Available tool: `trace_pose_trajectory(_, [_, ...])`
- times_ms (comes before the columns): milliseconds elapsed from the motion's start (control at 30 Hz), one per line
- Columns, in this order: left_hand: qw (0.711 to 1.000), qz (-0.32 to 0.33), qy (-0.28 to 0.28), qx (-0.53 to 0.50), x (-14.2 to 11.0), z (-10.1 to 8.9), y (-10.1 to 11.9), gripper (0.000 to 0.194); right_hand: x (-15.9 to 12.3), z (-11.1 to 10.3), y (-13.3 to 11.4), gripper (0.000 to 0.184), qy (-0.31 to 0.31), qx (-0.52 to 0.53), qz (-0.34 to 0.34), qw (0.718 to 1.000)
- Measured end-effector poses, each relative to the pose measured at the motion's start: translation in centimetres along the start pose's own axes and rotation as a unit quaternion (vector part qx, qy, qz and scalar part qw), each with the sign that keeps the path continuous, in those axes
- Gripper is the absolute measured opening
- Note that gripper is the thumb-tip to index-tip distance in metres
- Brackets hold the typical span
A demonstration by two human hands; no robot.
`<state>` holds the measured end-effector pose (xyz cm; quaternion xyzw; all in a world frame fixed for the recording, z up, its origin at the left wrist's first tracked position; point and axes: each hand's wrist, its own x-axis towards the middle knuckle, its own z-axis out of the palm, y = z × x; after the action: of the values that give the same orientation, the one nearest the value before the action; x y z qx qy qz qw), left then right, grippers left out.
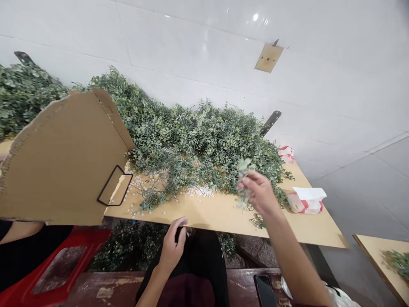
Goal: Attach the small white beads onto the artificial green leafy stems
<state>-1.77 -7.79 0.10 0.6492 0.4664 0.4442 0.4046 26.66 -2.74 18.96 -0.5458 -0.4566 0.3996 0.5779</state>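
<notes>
Pinching a sprig [244,168], right grip [257,192] hovers over the table [207,217] by a tiled wall [319,64]; left grip [172,247] unclear.

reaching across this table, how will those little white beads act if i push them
The white beads look round and light, so they would likely roll and scatter. Loose ones dot the tan tabletop, which seems smooth. The leafy stems may trap some.

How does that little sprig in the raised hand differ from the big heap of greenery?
The sprig is one small piece, while the heap of greenery is a huge tangled mass. The sprig is held up in the right hand; the heap lies on the tan tabletop. Both show similar small grey-green leaves.
</notes>
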Motion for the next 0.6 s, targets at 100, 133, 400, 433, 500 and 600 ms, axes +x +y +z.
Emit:
trace_pose_trajectory(100, [0.987,0.025,-0.081,-0.137,1.9,1.4,4.4,0.037,-4.7,4.4,3.5,0.021,-0.082,0.058,0.086,0.991])
trace_pose_trajectory(133, [0.979,0.024,-0.089,-0.181,2.4,1.7,5.3,0.041,-5.9,5.5,4.8,0.023,-0.092,0.085,0.102,0.987])
trace_pose_trajectory(400, [0.979,-0.087,-0.018,-0.182,2.8,2.7,3.3,0.028,-10.3,8.7,13.0,0.028,-0.025,0.149,0.165,0.975])
trace_pose_trajectory(433, [0.974,-0.104,-0.005,-0.199,2.3,2.8,2.5,0.028,-10.5,8.6,13.9,0.029,-0.018,0.148,0.169,0.974])
trace_pose_trajectory(500, [0.96,-0.128,-0.006,-0.249,1.1,3.0,1.0,0.029,-11.2,8.5,15.9,0.029,-0.022,0.144,0.173,0.974])
trace_pose_trajectory(600, [0.942,-0.121,-0.036,-0.312,-0.7,3.5,-0.7,0.033,-12.4,8.6,18.6,0.027,-0.045,0.124,0.176,0.975])
